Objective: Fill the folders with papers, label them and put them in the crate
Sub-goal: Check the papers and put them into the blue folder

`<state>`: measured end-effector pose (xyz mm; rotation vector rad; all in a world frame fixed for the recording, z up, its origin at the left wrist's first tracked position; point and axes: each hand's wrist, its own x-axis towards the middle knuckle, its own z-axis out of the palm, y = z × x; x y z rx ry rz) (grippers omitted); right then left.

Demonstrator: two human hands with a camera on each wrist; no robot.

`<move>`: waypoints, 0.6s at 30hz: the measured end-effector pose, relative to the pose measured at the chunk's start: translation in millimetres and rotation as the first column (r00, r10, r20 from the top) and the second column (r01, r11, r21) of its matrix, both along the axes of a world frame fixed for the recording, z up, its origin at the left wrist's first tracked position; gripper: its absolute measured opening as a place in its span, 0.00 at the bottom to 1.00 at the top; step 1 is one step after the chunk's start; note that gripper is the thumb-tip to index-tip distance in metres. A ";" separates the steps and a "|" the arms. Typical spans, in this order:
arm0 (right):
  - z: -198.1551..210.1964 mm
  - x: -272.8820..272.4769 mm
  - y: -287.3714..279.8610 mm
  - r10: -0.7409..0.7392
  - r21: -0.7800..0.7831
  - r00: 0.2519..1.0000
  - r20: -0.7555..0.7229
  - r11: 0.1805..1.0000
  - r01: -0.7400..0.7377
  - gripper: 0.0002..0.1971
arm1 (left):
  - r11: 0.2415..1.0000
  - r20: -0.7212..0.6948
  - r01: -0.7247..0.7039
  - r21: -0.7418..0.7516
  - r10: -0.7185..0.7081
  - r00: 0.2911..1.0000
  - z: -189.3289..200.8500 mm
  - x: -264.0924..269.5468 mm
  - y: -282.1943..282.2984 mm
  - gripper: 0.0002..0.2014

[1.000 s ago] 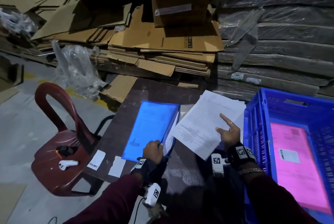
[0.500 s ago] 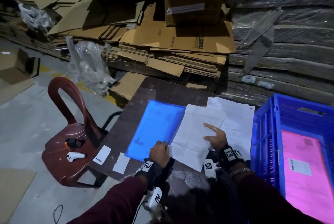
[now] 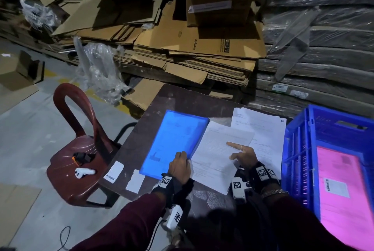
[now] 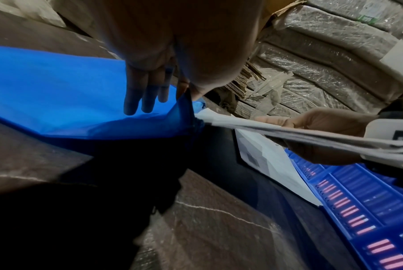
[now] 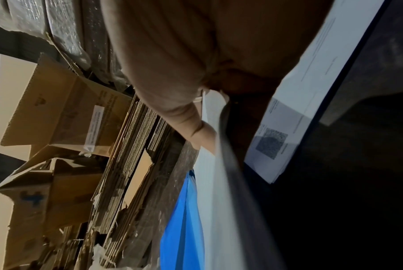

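- The left hand [image 3: 180, 166] sat nearest, at about 6 o'clock on the table [image 3: 178, 98]. It pinched the near right corner of the blue folder [image 3: 174, 139], thumb on the lifted cover edge, the other fingers lying fairly straight on the blue sheet in the left wrist view.
- Beside it at 5 o'clock, the right hand [image 3: 243, 154] held the sheaf of papers [image 3: 218, 155], forefinger stretched out flat on top. The wrist views showed the sheets passing between thumb and fingers, so it gripped rather than merely pressed.
- The sheaf's left edge met the folder's open mouth. From this it looked a filling step, not yet done.
- That folder looked thin, slick plastic, limp at the cover; best held at the corner, as here, to keep the mouth open.
- The papers sagged and fanned in the left wrist view: light, floppy, apt to buckle if pushed from the far end. A grip near the leading edge would feed them better.
- Further out at 1 o'clock lay the spare stack of sheets [image 3: 263, 129].
- At 3 o'clock stood the blue crate [image 3: 299, 149], a pink folder [image 3: 344, 200] already inside with a label on it.
- At 7 o'clock lay two loose labels [image 3: 114, 171] on the table's near left corner.
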<state>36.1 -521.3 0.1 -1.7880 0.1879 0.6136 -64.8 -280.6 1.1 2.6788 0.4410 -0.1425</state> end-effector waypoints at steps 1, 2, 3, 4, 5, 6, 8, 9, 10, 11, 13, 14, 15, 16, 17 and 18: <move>2.2 -0.2 1.5 0.023 -0.009 1.000 0.006 1.000 -0.023 0.30 | 1.000 -0.018 0.007 0.004 -0.007 1.000 0.3 0.7 0.8 0.07; 4.4 -1.1 2.8 0.037 -0.010 0.999 0.010 0.999 -0.037 0.30 | 1.000 -0.030 0.021 0.004 -0.021 0.999 0.7 1.3 1.9 0.07; 5.5 -2.2 4.0 0.034 0.007 0.999 0.009 0.999 -0.034 0.31 | 0.999 -0.044 0.039 0.008 -0.039 0.998 0.7 1.6 2.6 0.07; 7.3 -3.4 4.6 0.021 0.018 1.000 0.008 1.000 -0.021 0.31 | 0.998 -0.052 0.054 0.011 -0.054 0.997 0.2 2.1 2.9 0.07; 9.7 -4.5 5.5 0.012 0.022 1.000 0.009 1.000 -0.012 0.31 | 0.998 -0.056 0.063 0.007 -0.063 0.996 -1.0 2.7 3.9 0.07; 11.1 -5.7 5.2 0.014 0.019 1.000 0.018 1.000 -0.014 0.31 | 0.997 -0.059 0.072 -0.001 -0.072 0.996 -2.5 3.3 5.0 0.06; 10.4 -7.6 4.2 0.037 -0.001 0.998 0.053 0.999 -0.037 0.32 | 0.997 -0.064 0.079 -0.002 -0.079 0.995 -5.4 4.2 7.6 0.06; 10.4 -9.4 3.3 0.052 -0.018 0.996 0.074 0.999 -0.051 0.32 | 0.997 -0.072 0.077 -0.001 -0.077 0.994 -6.1 4.7 8.6 0.06; 9.7 -11.5 1.8 0.071 -0.039 0.993 0.099 0.997 -0.067 0.32 | 0.997 -0.084 0.076 0.000 -0.076 0.994 -6.2 5.1 9.0 0.07; 8.3 -13.3 0.9 0.096 -0.067 0.987 0.127 0.994 -0.088 0.32 | 0.997 -0.098 0.078 0.002 -0.078 0.992 -6.2 5.6 9.2 0.07; 6.4 -16.8 0.3 0.165 -0.138 0.968 0.188 0.980 -0.141 0.31 | 0.996 -0.121 0.085 0.008 -0.083 0.989 -5.6 6.7 8.9 0.08; 6.0 -17.7 0.8 0.182 -0.162 0.963 0.198 0.975 -0.151 0.31 | 0.996 -0.131 0.089 0.013 -0.086 0.988 -4.9 7.3 8.6 0.09; 5.8 -17.8 2.5 0.170 -0.168 0.967 0.191 0.976 -0.138 0.30 | 0.996 -0.141 0.093 0.014 -0.090 0.986 -4.5 8.0 8.6 0.09; 6.1 -18.4 4.8 0.133 -0.165 0.975 0.176 0.981 -0.104 0.29 | 0.995 -0.147 0.096 0.014 -0.093 0.985 -3.5 8.9 8.6 0.09; 5.3 -17.3 7.5 0.060 -0.146 0.985 0.160 0.989 -0.036 0.29 | 0.995 -0.147 0.099 0.016 -0.096 0.984 -2.9 10.1 8.4 0.09; 4.6 -16.5 8.7 -0.037 -0.114 0.989 0.142 0.992 0.054 0.28 | 0.995 -0.149 0.100 0.017 -0.096 0.984 -1.8 11.4 8.3 0.09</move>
